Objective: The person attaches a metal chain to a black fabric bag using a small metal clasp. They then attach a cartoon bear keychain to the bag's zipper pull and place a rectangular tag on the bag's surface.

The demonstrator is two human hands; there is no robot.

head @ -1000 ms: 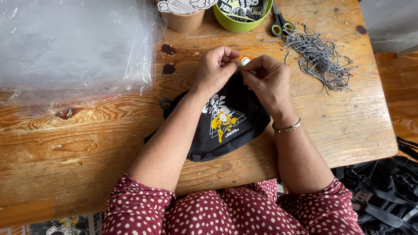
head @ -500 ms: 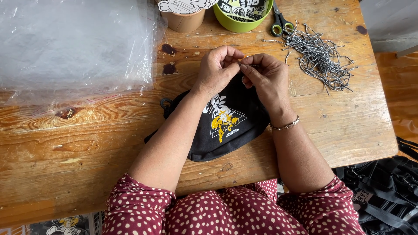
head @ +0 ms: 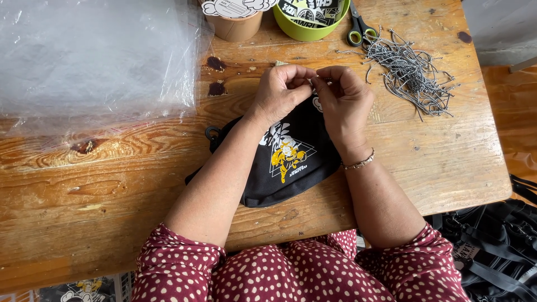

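A black pouch bag with a yellow and white print lies on the wooden table in front of me. My left hand and my right hand meet at the bag's far top edge, fingers pinched together on it. A small white tag peeks out below my right thumb. What lies between the fingertips is hidden by the fingers. A thin bracelet sits on my right wrist.
A pile of black-and-white cords lies at the right, green-handled scissors beside it. A green bowl of stickers and a brown cup stand at the far edge. Clear plastic bags cover the left. More black bags lie on the floor.
Both hands stayed at the bag's top edge; the fingers closed tighter together and the small white tag, seen between them earlier, is now mostly covered.
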